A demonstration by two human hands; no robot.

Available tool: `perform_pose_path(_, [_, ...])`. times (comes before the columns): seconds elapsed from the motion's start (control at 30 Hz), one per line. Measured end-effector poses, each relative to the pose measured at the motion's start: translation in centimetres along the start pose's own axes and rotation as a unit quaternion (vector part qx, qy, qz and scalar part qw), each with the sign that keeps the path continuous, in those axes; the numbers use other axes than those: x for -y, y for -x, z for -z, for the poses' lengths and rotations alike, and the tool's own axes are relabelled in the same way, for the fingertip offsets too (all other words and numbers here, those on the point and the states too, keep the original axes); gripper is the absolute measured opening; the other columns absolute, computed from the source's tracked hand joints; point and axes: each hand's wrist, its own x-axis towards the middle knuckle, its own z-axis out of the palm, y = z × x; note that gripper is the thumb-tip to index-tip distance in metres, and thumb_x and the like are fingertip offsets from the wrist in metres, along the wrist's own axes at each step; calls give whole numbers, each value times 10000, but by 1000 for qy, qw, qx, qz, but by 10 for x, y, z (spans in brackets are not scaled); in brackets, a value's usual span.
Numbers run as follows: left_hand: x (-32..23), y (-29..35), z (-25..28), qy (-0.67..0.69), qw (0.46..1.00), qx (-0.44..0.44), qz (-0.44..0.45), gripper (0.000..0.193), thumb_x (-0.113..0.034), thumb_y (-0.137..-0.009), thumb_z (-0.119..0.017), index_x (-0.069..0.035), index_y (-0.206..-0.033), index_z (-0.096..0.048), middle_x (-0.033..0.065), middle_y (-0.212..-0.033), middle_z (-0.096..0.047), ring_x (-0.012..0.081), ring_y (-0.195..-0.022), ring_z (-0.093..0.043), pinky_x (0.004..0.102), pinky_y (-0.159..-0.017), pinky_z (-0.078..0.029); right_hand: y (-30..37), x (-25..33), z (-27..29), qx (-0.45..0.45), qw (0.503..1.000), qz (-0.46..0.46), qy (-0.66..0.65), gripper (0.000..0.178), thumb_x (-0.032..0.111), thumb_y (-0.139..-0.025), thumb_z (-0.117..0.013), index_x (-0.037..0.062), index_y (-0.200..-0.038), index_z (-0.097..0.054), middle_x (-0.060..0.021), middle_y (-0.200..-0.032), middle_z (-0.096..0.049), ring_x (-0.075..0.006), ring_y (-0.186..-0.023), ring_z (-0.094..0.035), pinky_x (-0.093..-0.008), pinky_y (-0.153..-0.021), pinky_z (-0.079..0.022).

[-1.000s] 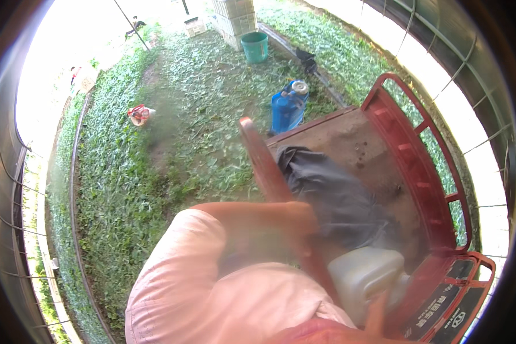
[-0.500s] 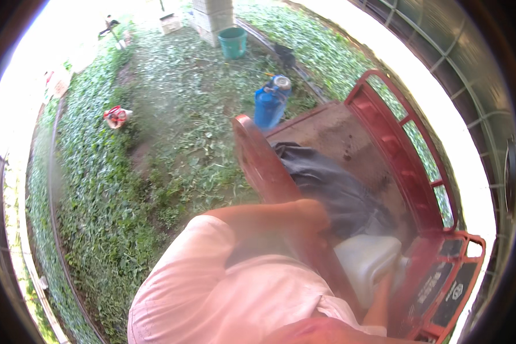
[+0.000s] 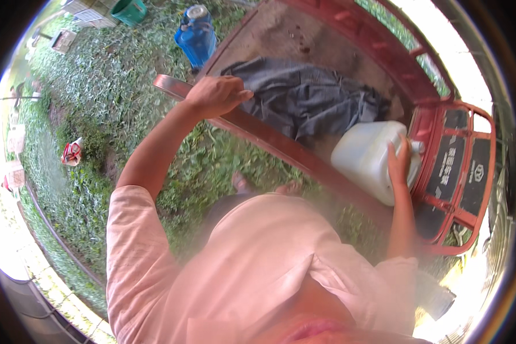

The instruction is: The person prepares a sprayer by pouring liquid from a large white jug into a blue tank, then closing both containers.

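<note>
Left grip [image 3: 218, 96]: bare hand, fingers curled over the top edge of the red side panel [image 3: 281, 146] of a cart, near its far end.

Right grip [image 3: 400, 161]: bare hand, fingers laid against the whitish plastic jug [image 3: 361, 152]; whether they close around a handle cannot be told from this angle.

Whitish plastic jug: in the cart bed [image 3: 304, 34], directly under the right grip and reaching out to its left; capped neck just right of the fingers.

Dark grey cloth [image 3: 304, 94]: crumpled in the cart bed, between the two grips, beginning just right of the left grip and ending near the jug.

Red end rack [image 3: 453, 172]: tubular, with black panels, close to the right of the right grip.

Blue container [image 3: 196, 40]: pale lid, on the ground beyond the left grip.

Green bucket [image 3: 129, 12]: farther off, beyond and left of the left grip.

Red-and-white bag [image 3: 72, 152]: on green plants, well left of the left grip.
</note>
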Motion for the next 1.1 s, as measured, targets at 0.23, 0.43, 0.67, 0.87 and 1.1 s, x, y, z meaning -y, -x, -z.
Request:
perform_pose_path(0.23, [-17, -22, -1, 37, 997, -17, 66, 432, -498, -885, -497, -85, -793, -582, 84, -783, -592, 325, -753, -604, 431, -647, -459, -24, 108, -206, 375, 889, 191, -178, 632, 166, -750, -705, 84, -1313, -430, -189, -1297, -461, -351, -1195, -466, -390, -994, -398])
perform_pose_path(0.43, [-5, -29, 0, 19, 998, -10, 64, 345, -411, -833, -605, -72, -780, -569, 97, -746, -579, 336, -726, -595, 422, -625, -460, 3, 164, -359, 487, 860, 150, 2, 889, 175, -675, -782, 168, -1401, -268, -183, -1413, -303, -381, -1246, -408, -449, -943, -458])
perform_pose_path(0.67, [-4, -38, 5, 19, 996, 44, 79, 246, -323, -797, -627, -84, -834, -588, 101, -794, -592, 338, -750, -585, 422, -639, -459, -3, 137, -434, 444, 887, 98, -87, 296, 164, -742, -669, 85, -985, -521, -192, -1020, -608, -384, -956, -592, -482, -789, -503])
perform_pose_path(0.87, [-3, -33, -1, 30, 998, 17, 48, 298, -356, -837, -616, -67, -794, -552, 104, -742, -557, 338, -717, -576, 424, -611, -450, -205, 53, -368, 112, 965, 38, -233, 157, 112, -762, -556, 41, -901, -576, -173, -807, -637, -344, -791, -626, -434, -697, -479])
perform_pose_path(1.1, [-13, -33, 9, 0, 999, 8, 52, 249, -313, -857, -581, -72, -809, -546, 102, -754, -564, 338, -714, -578, 428, -621, -458, -350, -224, -112, -39, 892, -345, -290, 254, 184, -797, -600, -8, -957, -556, -103, -885, -572, -206, -769, -527, -372, -673, -449])
